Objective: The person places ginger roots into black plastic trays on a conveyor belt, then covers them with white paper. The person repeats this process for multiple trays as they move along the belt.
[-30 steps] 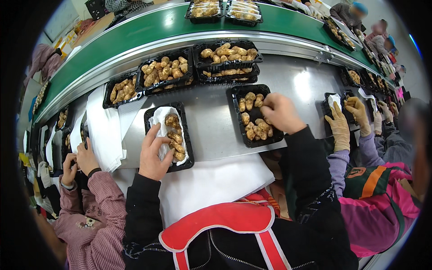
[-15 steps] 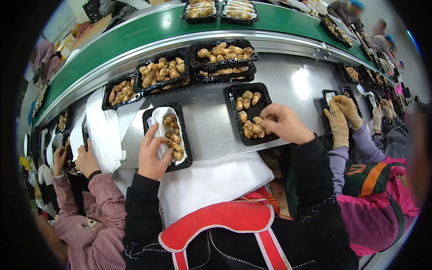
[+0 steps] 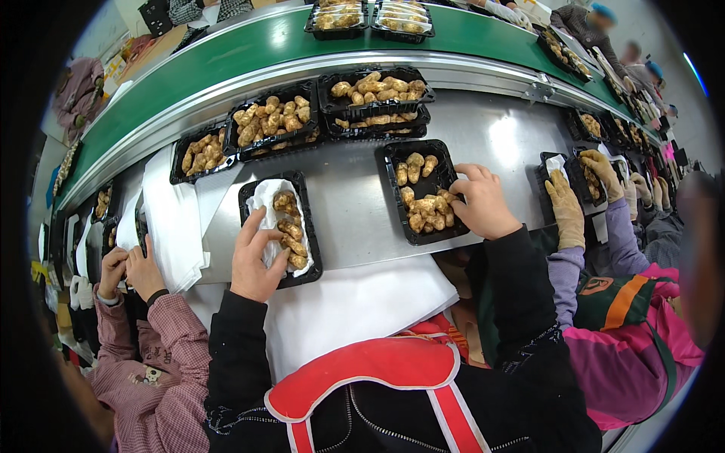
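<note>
My left hand (image 3: 257, 257) rests at the near left of a black tray (image 3: 313, 253), thumb and fingers apart and nothing visibly held. White paper (image 3: 261, 198) lines this tray, and a few knobbly brown tubers (image 3: 291, 228) lie in a column on it. My right hand (image 3: 485, 202) reaches over the right rim of a second black tray (image 3: 391, 155). Its fingers are spread, with the fingertips beside a heap of tubers (image 3: 430, 212) at the near end. More tubers (image 3: 414, 166) sit at that tray's far end, with bare black bottom between.
Filled trays (image 3: 276, 121) stand along the conveyor's metal edge; two wrapped packs (image 3: 403, 18) ride the green belt (image 3: 264, 41). White sheets (image 3: 362, 306) lie before me, others (image 3: 172, 219) to the left. A co-worker's hands (image 3: 136, 268) are at left, another's gloved hands (image 3: 566, 208) at right.
My right hand has drawn slightly right from over the heap to the tray's rim, its fingers spreading. The left hand stays nearly still. The right co-worker's gloved hands have moved apart.
</note>
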A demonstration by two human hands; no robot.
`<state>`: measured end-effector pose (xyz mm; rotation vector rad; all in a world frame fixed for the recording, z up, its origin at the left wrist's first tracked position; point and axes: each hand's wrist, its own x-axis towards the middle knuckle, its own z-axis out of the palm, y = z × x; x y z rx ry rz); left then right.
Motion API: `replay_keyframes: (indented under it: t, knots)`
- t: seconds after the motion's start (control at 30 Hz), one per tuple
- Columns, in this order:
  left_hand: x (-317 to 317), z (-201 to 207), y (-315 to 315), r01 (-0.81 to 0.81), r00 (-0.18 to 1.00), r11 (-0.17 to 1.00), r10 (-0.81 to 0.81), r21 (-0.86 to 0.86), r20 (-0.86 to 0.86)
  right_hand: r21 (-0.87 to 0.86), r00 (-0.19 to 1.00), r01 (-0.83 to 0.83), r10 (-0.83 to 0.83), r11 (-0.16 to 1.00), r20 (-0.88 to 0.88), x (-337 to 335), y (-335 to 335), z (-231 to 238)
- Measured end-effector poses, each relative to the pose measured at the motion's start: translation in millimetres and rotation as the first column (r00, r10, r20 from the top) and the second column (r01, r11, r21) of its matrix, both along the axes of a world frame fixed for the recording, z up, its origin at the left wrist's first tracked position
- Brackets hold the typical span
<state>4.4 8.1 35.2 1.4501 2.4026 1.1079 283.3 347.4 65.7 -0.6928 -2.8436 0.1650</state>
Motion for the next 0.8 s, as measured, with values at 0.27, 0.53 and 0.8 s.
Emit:
replay_keyframes:
  t: [0.27,0.53,0.8]
  knots:
    - [-0.8,-1.6,0.0,-0.001,1.0,1.0,0.001,-0.01,-0.029,-0.9,0.887,-0.078,-0.382,0.429,-0.259,8.0,9.0,23.4]
    - [0.0,0.3,0.5,-0.001,1.0,1.0,0.001,-0.01,0.004,-0.944,0.814,-0.321,-0.489,0.071,-0.314,11.3,7.9,21.2]
    - [-0.3,-1.0,-0.1,0.007,1.0,1.0,-0.008,-0.002,-0.006,-0.929,0.953,-0.124,-0.219,0.348,-0.209,15.5,-5.6,44.8]
